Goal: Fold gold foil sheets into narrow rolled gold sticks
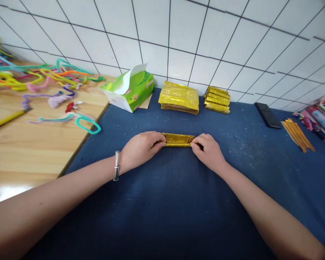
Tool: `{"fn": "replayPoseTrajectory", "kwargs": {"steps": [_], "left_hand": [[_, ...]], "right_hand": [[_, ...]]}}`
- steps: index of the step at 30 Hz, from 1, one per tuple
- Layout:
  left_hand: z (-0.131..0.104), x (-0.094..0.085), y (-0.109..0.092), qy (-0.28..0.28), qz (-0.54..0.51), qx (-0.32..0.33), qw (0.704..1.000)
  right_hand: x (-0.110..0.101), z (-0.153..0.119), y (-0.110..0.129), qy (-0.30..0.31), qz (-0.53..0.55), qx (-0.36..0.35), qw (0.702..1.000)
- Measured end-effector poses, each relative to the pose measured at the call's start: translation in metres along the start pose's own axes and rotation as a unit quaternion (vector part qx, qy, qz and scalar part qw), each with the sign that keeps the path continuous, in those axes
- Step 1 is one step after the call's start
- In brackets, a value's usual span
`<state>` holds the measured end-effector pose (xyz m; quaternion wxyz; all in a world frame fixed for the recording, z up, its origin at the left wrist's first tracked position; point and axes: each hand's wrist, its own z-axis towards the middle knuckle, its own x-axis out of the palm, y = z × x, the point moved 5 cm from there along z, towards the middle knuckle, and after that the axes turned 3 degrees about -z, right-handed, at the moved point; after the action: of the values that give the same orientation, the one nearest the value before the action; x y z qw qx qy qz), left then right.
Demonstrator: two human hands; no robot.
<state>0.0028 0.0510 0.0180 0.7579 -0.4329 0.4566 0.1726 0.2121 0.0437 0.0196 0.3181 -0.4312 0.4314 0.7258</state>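
both hands (141, 148) (209, 150) pinching crosswise gold strip (178, 139)

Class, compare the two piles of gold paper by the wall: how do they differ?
The left pile is made of wide, flat sheets; the right pile is made of narrow folded strips. The left pile covers more of the blue cloth than the right pile. Both are shiny gold and sit untouched by the tiled wall.

green tissue box (131, 88), pipe cleaners (47, 77), black phone (268, 115)
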Motion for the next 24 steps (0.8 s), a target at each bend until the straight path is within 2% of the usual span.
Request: {"fn": "replayPoseTrajectory", "kwargs": {"steps": [6,14,24], "left_hand": [[0.0012,0.0017,0.0027,-0.016,0.006,-0.021,1.000],[0.0019,-0.0021,0.0047,0.013,-0.057,-0.037,0.998],[0.0048,-0.0031,-0.0006,-0.001,-0.014,-0.055,0.998]], "right_hand": [[0.0004,0.0018,0.0035,-0.007,-0.027,0.024,0.999],[0.0019,0.0017,0.0028,-0.006,-0.041,0.036,0.999],[0.0034,0.0025,0.0021,-0.009,-0.052,0.042,0.998]]}}
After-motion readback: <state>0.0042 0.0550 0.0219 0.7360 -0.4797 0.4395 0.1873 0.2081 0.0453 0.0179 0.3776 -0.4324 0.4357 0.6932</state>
